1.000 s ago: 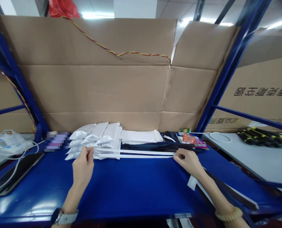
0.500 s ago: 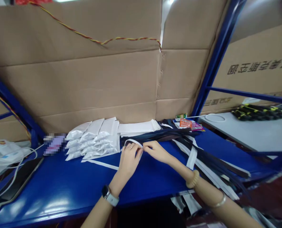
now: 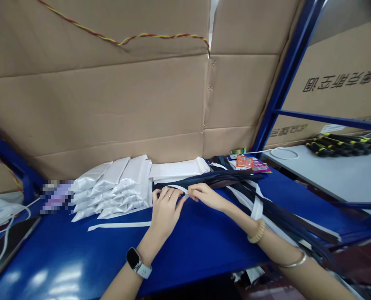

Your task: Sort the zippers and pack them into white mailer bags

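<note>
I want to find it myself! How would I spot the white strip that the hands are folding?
Look at the blue shelf below the big cardboard wall. Right of the stack of white pouches, the left hand and right hand pinch a white strip. Unlike the dark strips behind, it is white and looped between fingers.

Bare forearms, no sleeves. L wrist: smartwatch (image 3: 134,261), pale strap; ring (image 3: 168,195). R wrist: bead bracelet (image 3: 256,231), thin bangle (image 3: 293,262).

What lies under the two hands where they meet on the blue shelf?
Both the left hand and right hand pinch a folded white strip; its tail lies flat on the blue shelf. The fold itself is hidden by fingers.
</note>
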`<state>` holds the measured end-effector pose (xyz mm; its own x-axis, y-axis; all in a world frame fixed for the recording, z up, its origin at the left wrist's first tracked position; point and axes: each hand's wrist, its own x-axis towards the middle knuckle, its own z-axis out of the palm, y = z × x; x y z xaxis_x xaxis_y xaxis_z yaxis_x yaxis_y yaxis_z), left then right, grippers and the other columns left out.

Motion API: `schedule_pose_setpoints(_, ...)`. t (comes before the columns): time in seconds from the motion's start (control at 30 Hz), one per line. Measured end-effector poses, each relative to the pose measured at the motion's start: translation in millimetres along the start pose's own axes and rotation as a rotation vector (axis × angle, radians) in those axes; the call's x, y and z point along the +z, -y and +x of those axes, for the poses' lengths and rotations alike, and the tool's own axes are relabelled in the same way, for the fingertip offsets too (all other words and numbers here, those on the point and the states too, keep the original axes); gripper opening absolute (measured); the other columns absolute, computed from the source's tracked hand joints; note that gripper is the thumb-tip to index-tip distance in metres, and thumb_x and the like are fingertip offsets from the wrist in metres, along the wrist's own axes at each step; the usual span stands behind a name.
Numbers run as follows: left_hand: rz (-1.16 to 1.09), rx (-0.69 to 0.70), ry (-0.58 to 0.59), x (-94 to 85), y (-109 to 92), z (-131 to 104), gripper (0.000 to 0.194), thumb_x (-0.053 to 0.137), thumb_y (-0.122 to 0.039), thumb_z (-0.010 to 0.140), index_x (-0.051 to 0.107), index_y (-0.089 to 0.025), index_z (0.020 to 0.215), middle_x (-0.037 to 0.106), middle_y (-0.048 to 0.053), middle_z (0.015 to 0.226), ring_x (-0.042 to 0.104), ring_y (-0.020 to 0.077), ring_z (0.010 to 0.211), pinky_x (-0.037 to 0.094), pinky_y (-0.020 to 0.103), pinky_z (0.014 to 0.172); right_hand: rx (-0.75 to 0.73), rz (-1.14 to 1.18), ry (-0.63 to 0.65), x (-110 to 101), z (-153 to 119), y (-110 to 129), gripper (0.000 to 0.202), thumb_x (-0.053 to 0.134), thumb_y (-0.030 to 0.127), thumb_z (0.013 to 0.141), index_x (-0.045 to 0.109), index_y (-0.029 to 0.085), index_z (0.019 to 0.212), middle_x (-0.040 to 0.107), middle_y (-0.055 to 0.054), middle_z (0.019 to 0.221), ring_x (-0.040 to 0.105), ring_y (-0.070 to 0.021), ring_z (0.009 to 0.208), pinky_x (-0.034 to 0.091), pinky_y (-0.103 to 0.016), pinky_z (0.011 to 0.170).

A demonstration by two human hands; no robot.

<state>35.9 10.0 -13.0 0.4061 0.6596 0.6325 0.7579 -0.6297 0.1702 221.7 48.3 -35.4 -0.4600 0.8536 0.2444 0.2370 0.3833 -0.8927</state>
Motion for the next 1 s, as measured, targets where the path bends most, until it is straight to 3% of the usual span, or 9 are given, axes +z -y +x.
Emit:
schedule_pose_setpoints(0.27, 0.033, -0.01, 0.029, 1.6, 5, -2, 0.019, 0.044, -0.019, 0.09, 0.062, -0.021, 0.083, 0.068, 0.002, 0.087, 0.054, 0.0199, 0.09, 0.028, 0.041, 0.084, 0.014, -0.097, 0.019, 13, -3, 6, 0.021, 0.042, 0.017, 0.078, 0.05, 0.016, 0.059, 0.048, 0.003, 0.057, 0.043, -0.009, 0.056, 0.03, -0.021, 0.056)
schedule_pose_setpoints(0.47, 0.004, 0.003, 0.067, 6.5, 4, -6, 0.018, 0.045, -0.019, 0.09, 0.062, -0.023, 0.086, 0.068, 0.001, 0.088, 0.055, 0.019, 0.091, 0.028, 0.041, 0.086, 0.086, -0.174, -0.085, 20, -16, 6, 0.022, 0.043, 0.019, 0.08, 0.054, 0.016, 0.061, 0.051, 0.003, 0.057, 0.046, -0.0095, 0.056, 0.03, -0.022, 0.056)
schedule_pose_setpoints(0.73, -0.042, 0.11, 0.109, 9.7, 0, -8, 0.016, 0.048, -0.019, 0.089, 0.063, -0.025, 0.088, 0.068, -0.001, 0.093, 0.054, 0.019, 0.094, 0.027, 0.043, 0.089, 0.128, -0.16, -0.091, 19, -30, 7, 0.024, 0.041, 0.022, 0.083, 0.053, 0.017, 0.063, 0.05, 0.003, 0.059, 0.047, -0.0102, 0.058, 0.031, -0.022, 0.057)
schedule_pose_setpoints(1.0, -0.047, 0.177, 0.101, 8.0, -2, -9, 0.014, 0.048, -0.022, 0.089, 0.062, -0.023, 0.085, 0.067, 0.0, 0.088, 0.054, 0.0173, 0.091, 0.026, 0.042, 0.093, 0.123, -0.149, 0.03, 14, -35, 14, 0.025, 0.042, 0.029, 0.088, 0.054, 0.016, 0.07, 0.053, 0.002, 0.065, 0.047, -0.0104, 0.061, 0.034, -0.022, 0.06)
